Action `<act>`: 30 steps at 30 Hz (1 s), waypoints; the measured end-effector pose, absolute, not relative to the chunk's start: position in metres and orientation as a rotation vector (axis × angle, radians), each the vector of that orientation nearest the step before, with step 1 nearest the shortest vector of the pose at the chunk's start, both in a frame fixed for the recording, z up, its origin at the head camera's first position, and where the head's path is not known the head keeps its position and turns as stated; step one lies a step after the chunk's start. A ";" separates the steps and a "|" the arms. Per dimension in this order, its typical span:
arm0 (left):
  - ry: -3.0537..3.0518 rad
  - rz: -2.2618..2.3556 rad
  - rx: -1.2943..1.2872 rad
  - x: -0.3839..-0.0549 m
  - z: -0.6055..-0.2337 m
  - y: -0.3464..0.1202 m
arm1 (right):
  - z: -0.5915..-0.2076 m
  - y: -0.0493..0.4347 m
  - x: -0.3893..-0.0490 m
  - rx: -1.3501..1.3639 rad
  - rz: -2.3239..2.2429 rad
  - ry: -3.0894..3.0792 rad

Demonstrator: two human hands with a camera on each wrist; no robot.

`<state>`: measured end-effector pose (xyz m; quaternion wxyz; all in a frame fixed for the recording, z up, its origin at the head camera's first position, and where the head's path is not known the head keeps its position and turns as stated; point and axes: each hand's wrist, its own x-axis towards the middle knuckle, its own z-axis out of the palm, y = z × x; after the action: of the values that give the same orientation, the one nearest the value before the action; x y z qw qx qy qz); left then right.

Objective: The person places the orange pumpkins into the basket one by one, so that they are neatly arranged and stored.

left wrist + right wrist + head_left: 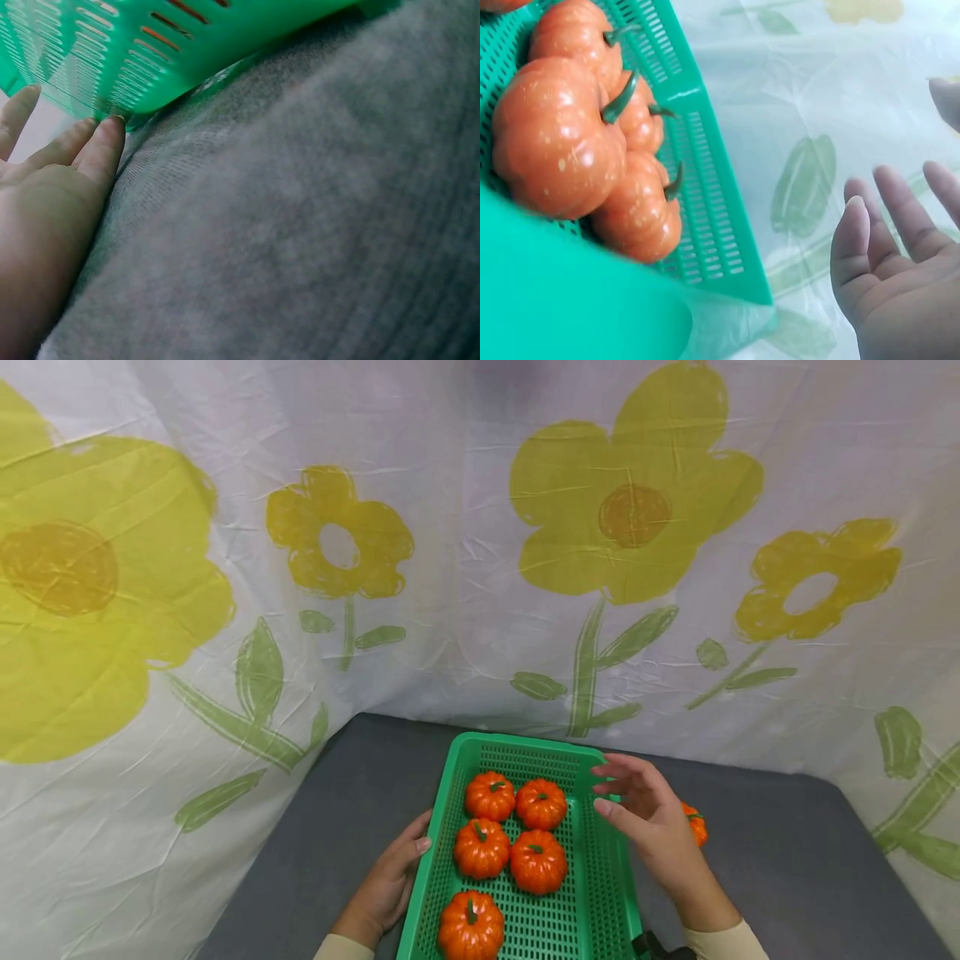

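A green perforated plastic basket (525, 743) holds several small orange pumpkins (538, 862) with green stems. Along its left side lies my left hand (393, 872), thumb at the rim. The left wrist view shows that hand's (52, 225) straight fingers touching the basket's wall (247, 30). Near the far right corner, my right hand (648, 822) hovers by the rim, fingers loosely bent and holding nothing. Seen from the right wrist, this hand (900, 292) is apart from the basket (720, 195) and its pumpkins (562, 142). Another pumpkin (696, 825) sits outside, partly hidden behind the right hand.
The basket stands on a dark grey table (322, 810). White cloth (465, 635) printed with yellow flowers surrounds the table at the back and both sides. A black strap-like part (660, 947) shows at the right wrist.
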<state>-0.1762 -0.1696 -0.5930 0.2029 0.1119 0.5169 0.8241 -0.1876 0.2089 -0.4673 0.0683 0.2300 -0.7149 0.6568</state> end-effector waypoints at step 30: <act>1.456 2.298 0.304 -0.176 -0.592 -0.169 | -0.487 0.263 -0.184 0.358 1.658 -2.363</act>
<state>-0.1764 -0.1688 -0.5916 0.2010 0.1087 0.5211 0.8224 -0.1836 0.2634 -0.4872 0.1161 0.1222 -0.8069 0.5661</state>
